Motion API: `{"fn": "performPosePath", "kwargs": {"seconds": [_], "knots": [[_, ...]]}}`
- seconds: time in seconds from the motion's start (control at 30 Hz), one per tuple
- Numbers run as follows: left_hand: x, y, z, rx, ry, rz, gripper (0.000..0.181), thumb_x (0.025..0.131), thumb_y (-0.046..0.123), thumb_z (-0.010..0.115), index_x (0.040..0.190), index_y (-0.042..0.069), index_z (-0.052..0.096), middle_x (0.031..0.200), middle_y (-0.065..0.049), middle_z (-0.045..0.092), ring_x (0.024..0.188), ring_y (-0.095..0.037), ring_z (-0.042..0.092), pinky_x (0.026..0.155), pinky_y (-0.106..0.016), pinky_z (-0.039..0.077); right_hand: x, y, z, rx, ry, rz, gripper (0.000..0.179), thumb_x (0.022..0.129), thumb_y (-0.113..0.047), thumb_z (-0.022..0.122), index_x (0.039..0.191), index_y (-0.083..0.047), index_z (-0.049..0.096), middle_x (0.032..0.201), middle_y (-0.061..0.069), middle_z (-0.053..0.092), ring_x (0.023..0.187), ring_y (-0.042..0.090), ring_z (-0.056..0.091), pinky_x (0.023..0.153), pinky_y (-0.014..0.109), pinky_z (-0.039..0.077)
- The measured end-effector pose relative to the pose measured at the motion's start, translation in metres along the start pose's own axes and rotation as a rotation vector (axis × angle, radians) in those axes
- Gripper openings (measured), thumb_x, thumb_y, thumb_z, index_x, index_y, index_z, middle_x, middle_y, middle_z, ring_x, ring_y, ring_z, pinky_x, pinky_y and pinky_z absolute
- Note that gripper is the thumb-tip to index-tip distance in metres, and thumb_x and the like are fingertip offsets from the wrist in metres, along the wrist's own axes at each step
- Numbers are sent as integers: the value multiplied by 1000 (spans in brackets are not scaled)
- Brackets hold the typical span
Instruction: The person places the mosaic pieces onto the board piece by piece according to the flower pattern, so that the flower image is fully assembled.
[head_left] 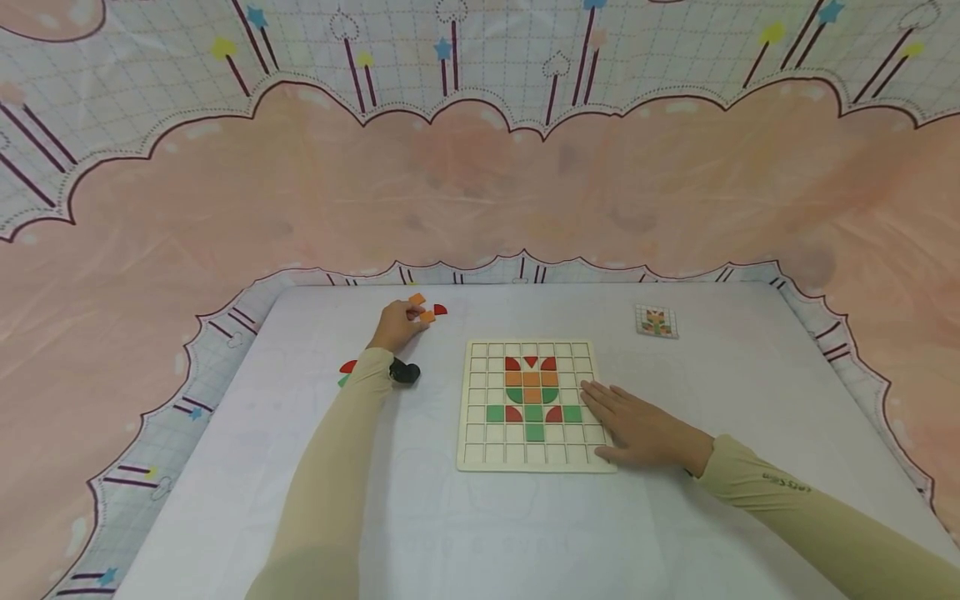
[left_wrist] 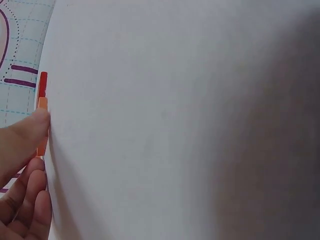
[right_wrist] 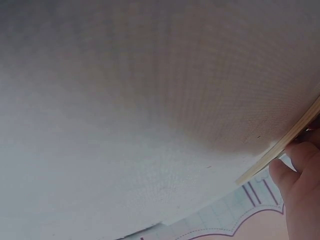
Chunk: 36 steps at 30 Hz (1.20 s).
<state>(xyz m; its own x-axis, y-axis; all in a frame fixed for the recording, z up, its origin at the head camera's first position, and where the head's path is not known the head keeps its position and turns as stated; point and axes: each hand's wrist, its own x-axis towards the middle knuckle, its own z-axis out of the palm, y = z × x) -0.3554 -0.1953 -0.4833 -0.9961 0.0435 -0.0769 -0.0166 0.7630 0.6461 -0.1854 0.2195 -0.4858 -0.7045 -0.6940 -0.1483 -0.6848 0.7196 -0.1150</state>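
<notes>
My left hand [head_left: 398, 327] is at the far left part of the table, its thumb and fingers pinching an orange square tile [head_left: 427, 317]. In the left wrist view the thumb lies against the orange tile [left_wrist: 42, 145], with a red piece [left_wrist: 43, 83] just beyond. Another orange square [head_left: 417, 298] and a red quarter-round tile [head_left: 440, 309] lie by the fingertips. My right hand [head_left: 637, 423] rests with extended fingers on the right edge of the wooden grid board [head_left: 477, 454]. Red, orange and green tiles form a flower on the board. In the right wrist view, fingers touch the board's edge [right_wrist: 270, 156].
A small pattern card [head_left: 657, 321] with a similar flower lies at the back right. Red [head_left: 348, 366] and green pieces lie left of the left sleeve, which partly hides them. A patterned cloth [head_left: 480, 192] hangs behind the white table [head_left: 495, 533].
</notes>
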Motion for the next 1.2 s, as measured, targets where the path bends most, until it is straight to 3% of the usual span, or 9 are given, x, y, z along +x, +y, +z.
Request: {"fn": "performPosePath", "kwargs": {"seconds": [0.37, 0.6, 0.8, 1.07, 1.2], "knots": [[-2, -1, 1, -7, 32, 36, 26, 86, 10, 67, 108, -3, 65, 105, -18, 60, 95, -26, 51, 87, -36, 45, 0, 0, 0, 1, 21, -15, 80, 91, -50, 51, 147, -1, 24, 157, 13, 19, 145, 27, 20, 115, 45, 23], [-14, 2, -4, 27, -17, 82, 27, 86, 13, 67, 108, -3, 64, 103, -18, 63, 94, -26, 56, 87, -37, 48, 0, -1, -1, 1, 16, -21, 79, 91, -49, 50, 147, 1, 24, 157, 14, 18, 145, 29, 20, 116, 45, 22], [-31, 17, -9, 44, -61, 116, 29, 85, 14, 69, 109, -2, 65, 106, -17, 64, 96, -27, 59, 87, -36, 50, 0, -1, -3, 12, 13, -18, 79, 91, -48, 51, 147, 1, 24, 156, 15, 19, 144, 30, 20, 115, 46, 22], [-66, 44, 0, 74, -68, 250, 28, 84, 14, 70, 109, 2, 66, 108, -13, 65, 99, -26, 59, 92, -38, 49, 0, -1, -2, 17, 23, -17, 79, 91, -49, 51, 147, 1, 25, 156, 15, 20, 144, 29, 21, 115, 46, 23], [-86, 59, 9, 71, -92, 298, 29, 83, 14, 71, 109, 3, 66, 109, -11, 65, 99, -24, 60, 92, -37, 50, -1, -1, -1, 37, 30, -13, 80, 91, -50, 51, 147, -1, 24, 157, 12, 20, 145, 28, 20, 120, 29, 3]]}}
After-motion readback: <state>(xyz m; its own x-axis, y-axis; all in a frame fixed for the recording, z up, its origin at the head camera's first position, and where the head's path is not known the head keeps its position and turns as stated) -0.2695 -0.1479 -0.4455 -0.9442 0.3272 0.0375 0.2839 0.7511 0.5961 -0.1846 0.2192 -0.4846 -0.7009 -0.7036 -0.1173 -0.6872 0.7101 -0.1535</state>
